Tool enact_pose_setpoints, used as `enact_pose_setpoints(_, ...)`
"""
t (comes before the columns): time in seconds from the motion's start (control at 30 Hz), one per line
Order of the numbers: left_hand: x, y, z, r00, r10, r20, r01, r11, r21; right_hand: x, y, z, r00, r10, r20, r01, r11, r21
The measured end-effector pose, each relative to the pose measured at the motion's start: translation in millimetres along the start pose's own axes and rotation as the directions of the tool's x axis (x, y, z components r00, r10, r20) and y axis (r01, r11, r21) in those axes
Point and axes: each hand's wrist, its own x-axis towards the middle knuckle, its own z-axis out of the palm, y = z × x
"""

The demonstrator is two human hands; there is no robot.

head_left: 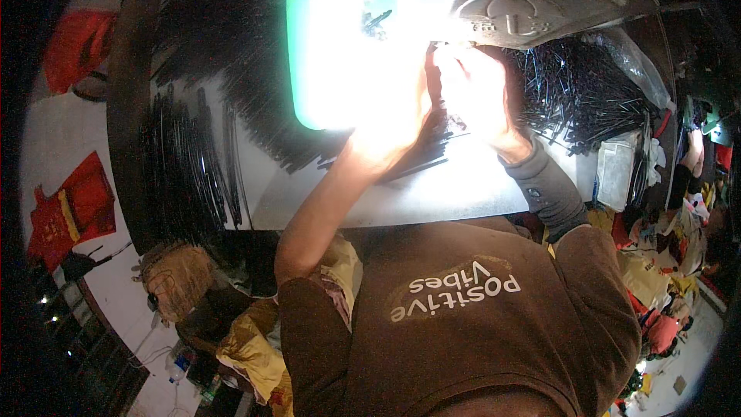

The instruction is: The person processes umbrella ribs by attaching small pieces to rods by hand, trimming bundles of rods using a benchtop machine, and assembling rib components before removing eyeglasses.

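Both hands are raised together at the front edge of a grey metal machine (513, 11) with a round embossed emblem. My left hand (401, 112) is so washed out by glare that its fingers cannot be made out. My right hand (482, 89) is closed, its fingers bent together right under the machine's edge; whatever they grip is lost in the brightness. A green-edged panel (297, 54), mostly blown out to white, stands left of the hands. Thin black strips (193, 154) lie in heaps on the white tabletop (293, 205) to the left.
More black strips (571, 93) are piled right of the machine, beside a clear plastic bag (637, 69). A pale box (615, 174) stands at the table's right end. Red bags (77, 205) lie far left. Another person's arm (692, 154) shows at the far right.
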Motion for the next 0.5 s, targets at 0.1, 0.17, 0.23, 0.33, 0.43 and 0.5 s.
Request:
enact_pose_setpoints(0.1,0.2,0.8,-3.9,1.000,-0.004,0.030,0.005,1.000,-0.011,0.6,1.1,-0.1,1.000,-0.003,0.002,0.003,1.000,0.003)
enact_pose_setpoints(0.17,0.1,0.5,-4.3,0.998,-0.002,0.057,0.001,1.000,0.007,0.9,1.2,-0.5,1.000,-0.022,0.002,0.022,1.000,-0.019)
enact_pose_setpoints(0.23,0.2,-0.3,-2.5,1.000,0.026,0.017,-0.026,1.000,0.015,0.8,-1.3,-0.8,1.000,0.016,0.010,-0.016,1.000,0.002)
enact_pose_setpoints(0.33,-1.1,-2.0,-1.3,0.999,0.041,0.002,-0.041,0.999,0.009,-0.3,2.3,-0.3,1.000,0.009,0.014,-0.010,1.000,0.014)
enact_pose_setpoints(0.43,-0.8,-2.8,0.7,0.999,0.050,-0.014,-0.050,0.998,0.025,-1.1,7.6,-0.6,1.000,0.001,0.027,-0.002,1.000,0.023)
enact_pose_setpoints(0.5,0.9,0.1,-3.2,1.000,0.018,0.025,-0.018,1.000,0.013,-0.4,3.5,-0.6,1.000,-0.002,0.014,0.002,1.000,0.005)
